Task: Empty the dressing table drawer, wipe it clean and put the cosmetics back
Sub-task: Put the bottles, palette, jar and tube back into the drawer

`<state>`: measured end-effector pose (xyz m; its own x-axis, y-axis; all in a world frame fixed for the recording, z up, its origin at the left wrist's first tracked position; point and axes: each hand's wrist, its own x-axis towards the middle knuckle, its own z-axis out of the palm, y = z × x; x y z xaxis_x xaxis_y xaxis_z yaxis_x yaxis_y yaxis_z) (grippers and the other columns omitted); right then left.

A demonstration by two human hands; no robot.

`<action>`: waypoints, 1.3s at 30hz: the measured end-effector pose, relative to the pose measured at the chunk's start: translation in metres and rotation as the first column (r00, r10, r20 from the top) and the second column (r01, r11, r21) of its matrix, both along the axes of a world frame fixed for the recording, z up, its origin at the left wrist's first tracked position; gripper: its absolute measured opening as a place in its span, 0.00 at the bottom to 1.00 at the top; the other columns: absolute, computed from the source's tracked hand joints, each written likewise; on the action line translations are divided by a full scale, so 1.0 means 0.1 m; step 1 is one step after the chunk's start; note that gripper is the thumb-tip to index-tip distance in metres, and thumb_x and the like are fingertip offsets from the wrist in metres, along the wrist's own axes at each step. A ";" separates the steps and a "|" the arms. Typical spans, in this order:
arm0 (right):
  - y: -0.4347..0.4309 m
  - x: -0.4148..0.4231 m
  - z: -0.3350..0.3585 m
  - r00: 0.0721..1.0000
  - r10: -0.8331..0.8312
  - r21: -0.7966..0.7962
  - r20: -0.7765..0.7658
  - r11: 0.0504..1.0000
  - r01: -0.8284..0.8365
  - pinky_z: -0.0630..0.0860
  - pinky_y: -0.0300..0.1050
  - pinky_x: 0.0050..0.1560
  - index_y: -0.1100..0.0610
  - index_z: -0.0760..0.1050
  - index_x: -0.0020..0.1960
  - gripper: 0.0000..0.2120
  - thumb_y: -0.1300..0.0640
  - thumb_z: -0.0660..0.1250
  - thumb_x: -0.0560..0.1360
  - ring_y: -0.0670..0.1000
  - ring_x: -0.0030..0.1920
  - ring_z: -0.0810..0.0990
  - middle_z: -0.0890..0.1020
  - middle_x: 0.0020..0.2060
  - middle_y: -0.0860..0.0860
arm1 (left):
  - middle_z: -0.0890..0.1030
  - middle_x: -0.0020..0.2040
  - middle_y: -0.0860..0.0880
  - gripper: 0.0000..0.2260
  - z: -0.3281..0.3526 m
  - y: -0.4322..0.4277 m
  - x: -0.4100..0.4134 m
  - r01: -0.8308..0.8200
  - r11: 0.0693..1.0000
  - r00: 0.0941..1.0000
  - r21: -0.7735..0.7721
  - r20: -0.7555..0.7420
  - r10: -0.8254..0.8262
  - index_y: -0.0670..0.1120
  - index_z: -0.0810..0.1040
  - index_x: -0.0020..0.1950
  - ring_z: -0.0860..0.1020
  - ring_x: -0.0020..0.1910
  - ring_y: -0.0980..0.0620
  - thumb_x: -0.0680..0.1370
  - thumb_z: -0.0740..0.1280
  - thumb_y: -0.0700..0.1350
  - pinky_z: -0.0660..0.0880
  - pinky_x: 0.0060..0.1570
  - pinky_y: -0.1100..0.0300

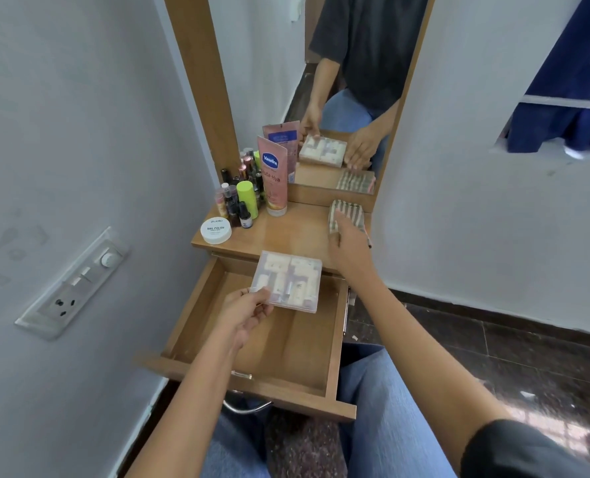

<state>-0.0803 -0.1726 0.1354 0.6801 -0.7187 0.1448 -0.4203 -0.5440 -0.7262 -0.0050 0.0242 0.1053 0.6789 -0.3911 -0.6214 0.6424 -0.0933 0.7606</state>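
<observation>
Drawer (286,350) lies open under clear box (288,281) pinched in left grip (248,312); right grip (350,251), released, touches cloth (353,212).

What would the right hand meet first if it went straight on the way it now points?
The folded striped cloth on the tabletop. The right hand reaches toward it with fingers extended, and their tips look to be at its near edge; whether they touch is unclear.
</observation>
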 end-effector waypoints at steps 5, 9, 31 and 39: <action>0.53 -0.61 -0.24 0.984 -0.013 -0.018 0.176 1.000 0.016 0.71 0.40 0.47 0.58 0.75 0.63 0.15 0.63 0.60 0.77 0.47 0.42 0.74 0.79 0.41 0.50 | 0.79 0.43 0.40 0.08 -0.12 0.12 -0.12 0.013 0.999 0.994 0.031 -0.107 -0.009 0.39 0.71 0.45 0.78 0.39 0.48 0.75 0.66 0.29 0.80 0.32 0.60; 0.79 -0.89 -0.59 0.988 0.124 0.042 -0.094 0.992 -0.120 0.64 0.40 0.64 0.56 0.73 0.65 0.17 0.61 0.60 0.77 0.52 0.67 0.69 0.77 0.62 0.51 | 0.75 0.39 0.42 0.06 -0.26 0.09 -0.17 0.109 0.980 0.985 0.164 -0.148 -0.084 0.38 0.71 0.43 0.74 0.37 0.50 0.77 0.63 0.29 0.78 0.27 0.63; 0.84 -1.01 -0.83 0.907 0.251 0.001 -0.337 0.964 -0.266 0.54 0.36 0.72 0.59 0.73 0.66 0.17 0.62 0.57 0.79 0.47 0.77 0.50 0.66 0.73 0.51 | 0.69 0.67 0.40 0.19 -0.74 -0.71 -0.35 0.186 0.697 0.896 0.692 0.172 -0.409 0.39 0.68 0.69 0.71 0.62 0.43 0.78 0.60 0.37 0.69 0.45 0.64; 0.83 -1.01 -0.85 0.905 0.272 -0.023 -0.327 0.955 -0.295 0.46 0.29 0.66 0.58 0.72 0.67 0.18 0.62 0.58 0.79 0.47 0.77 0.50 0.66 0.72 0.50 | 0.76 0.63 0.44 0.17 -0.85 -0.71 -0.26 0.333 0.644 0.806 0.689 0.147 -0.574 0.43 0.73 0.65 0.75 0.60 0.45 0.76 0.60 0.41 0.74 0.60 0.55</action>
